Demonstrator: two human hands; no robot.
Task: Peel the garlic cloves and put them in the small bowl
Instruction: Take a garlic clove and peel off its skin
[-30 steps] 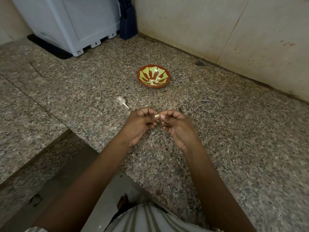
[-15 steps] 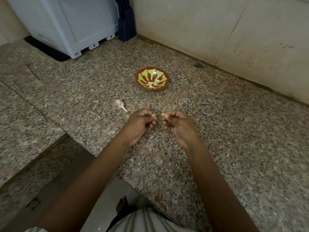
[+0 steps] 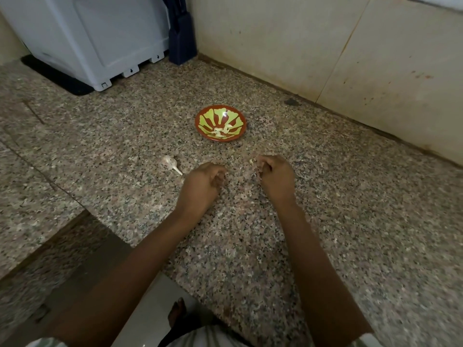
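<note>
A home kitchen, it seems — a speckled granite desk (image 3: 350, 221) meets a stained tiled wall (image 3: 275, 46), a pale plastic appliance (image 3: 100, 33) stands on a black mat (image 3: 57, 76), and garlic cloves (image 3: 220, 131) lie in a small bowl (image 3: 235, 118).

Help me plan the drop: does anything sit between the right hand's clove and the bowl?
Nothing visible does. Only granite counter separates the garlic clove in the right hand from the small bowl; the garlic bulb lies off to the left.
</note>
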